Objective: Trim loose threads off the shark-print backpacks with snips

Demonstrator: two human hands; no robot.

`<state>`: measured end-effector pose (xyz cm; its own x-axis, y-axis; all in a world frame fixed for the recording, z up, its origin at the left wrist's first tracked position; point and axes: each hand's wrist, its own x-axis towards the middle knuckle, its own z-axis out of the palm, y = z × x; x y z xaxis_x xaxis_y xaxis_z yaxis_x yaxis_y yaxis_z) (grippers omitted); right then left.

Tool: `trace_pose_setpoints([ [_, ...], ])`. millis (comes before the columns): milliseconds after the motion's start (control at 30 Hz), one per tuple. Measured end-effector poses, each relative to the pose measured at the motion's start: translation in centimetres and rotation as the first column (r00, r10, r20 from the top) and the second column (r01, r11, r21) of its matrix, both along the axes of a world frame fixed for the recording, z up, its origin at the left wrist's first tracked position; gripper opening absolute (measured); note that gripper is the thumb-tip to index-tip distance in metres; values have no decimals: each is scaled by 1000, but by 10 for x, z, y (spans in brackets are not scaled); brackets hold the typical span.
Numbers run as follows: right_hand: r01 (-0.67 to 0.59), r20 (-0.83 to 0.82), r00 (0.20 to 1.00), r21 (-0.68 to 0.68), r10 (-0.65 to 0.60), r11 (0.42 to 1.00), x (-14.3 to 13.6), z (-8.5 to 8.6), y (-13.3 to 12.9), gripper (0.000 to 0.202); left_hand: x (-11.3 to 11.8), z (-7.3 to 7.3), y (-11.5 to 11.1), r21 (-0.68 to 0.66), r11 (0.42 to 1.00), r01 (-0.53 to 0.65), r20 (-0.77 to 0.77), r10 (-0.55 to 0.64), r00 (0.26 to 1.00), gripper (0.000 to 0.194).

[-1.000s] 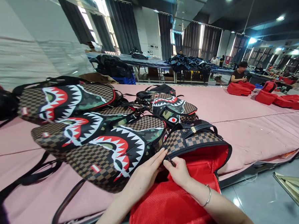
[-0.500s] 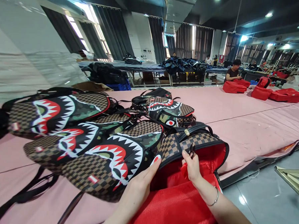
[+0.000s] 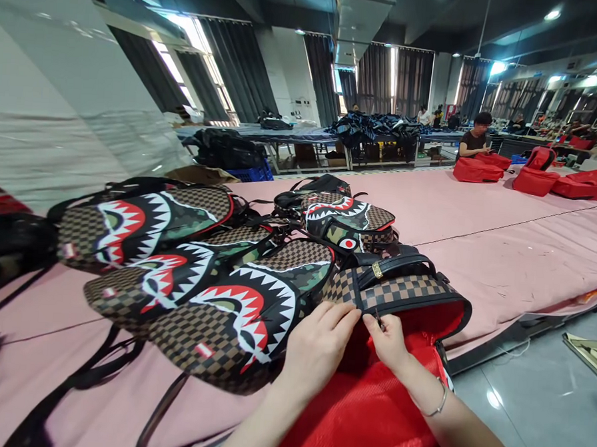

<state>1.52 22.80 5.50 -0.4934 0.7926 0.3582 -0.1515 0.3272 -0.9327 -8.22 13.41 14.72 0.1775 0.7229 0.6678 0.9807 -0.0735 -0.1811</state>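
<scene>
An unzipped backpack [image 3: 400, 287] with a brown check outside and red lining lies in front of me, its mouth facing me. My left hand [image 3: 319, 345] pinches the black-bound edge of its opening, left of the middle. Close beside it, my right hand [image 3: 388, 341] is closed around small dark thread snips [image 3: 380, 320], mostly hidden by the fingers, at the same edge. The red lining [image 3: 369, 407] spreads below both wrists. Left of my hands, a shark-mouth backpack [image 3: 244, 314] lies on the pink-covered table [image 3: 516, 261].
More shark-mouth backpacks [image 3: 138, 225] lie to the left and behind, with loose black straps [image 3: 80, 379] hanging toward the near edge. Red bags [image 3: 535, 179] stand at the far right, near a seated person [image 3: 476, 136]. Grey floor [image 3: 530, 389] shows at right.
My left hand has moved right and up onto the bag's edge, its fingers now closing next to my right hand. The snips' tips have dropped lower. The view has shifted slightly left.
</scene>
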Motion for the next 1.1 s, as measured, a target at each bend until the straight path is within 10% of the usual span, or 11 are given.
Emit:
trace_pose_setpoints([
  [333,-7,34,999,67,4,998,2,2,-1,47,-22,-1,20,-82,996,29,472,13,881,17],
  [633,0,35,999,53,-2,999,1,-1,-2,47,-9,-7,38,-234,961,-147,366,227,902,19],
  [967,58,10,998,-118,-57,991,-6,-11,2,52,-22,-18,26,-88,993,-74,838,114,533,23],
  [1100,17,-3,1000,-142,-18,990,-7,-14,3,50,-26,-24,23,-140,987,-78,751,157,641,27],
])
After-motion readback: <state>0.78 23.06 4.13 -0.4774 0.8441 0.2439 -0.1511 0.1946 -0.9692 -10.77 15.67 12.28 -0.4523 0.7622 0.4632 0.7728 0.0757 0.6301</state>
